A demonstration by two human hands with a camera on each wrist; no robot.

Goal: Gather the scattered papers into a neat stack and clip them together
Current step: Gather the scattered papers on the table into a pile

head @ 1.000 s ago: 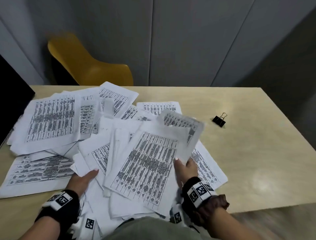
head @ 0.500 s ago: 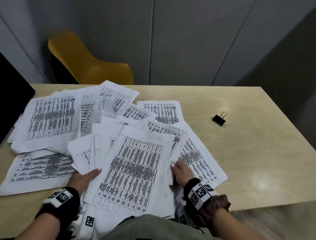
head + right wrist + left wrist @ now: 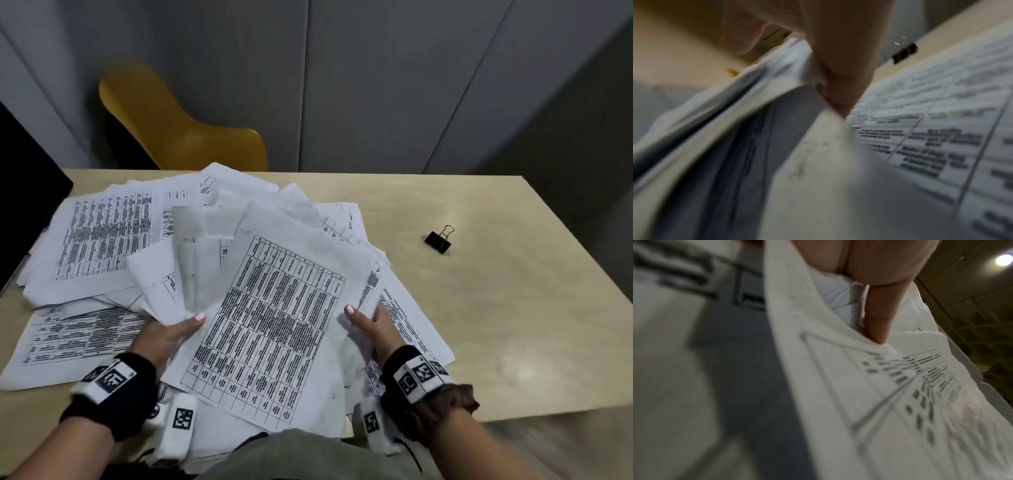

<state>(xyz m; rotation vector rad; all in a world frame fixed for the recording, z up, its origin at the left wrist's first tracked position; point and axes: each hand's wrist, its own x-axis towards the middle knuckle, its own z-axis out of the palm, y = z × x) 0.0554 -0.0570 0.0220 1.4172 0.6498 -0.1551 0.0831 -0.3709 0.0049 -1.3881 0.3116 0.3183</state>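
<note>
Both hands hold a loose bundle of papers [image 3: 274, 308] lifted off the near part of the table [image 3: 513, 308]. The left hand [image 3: 164, 337] grips its left edge, thumb on top, and the right hand [image 3: 375, 325] grips the right edge; the fingers underneath are hidden. More sheets lie scattered at the left, partly covered. The black clip [image 3: 438, 240] lies apart to the right. Both wrist views are blurred.

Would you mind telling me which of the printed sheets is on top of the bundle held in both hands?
The sheet with the large dark table, tilted, between the left hand and right hand. Nothing covers it; the other sheets fan out beneath or lie flat.
</note>
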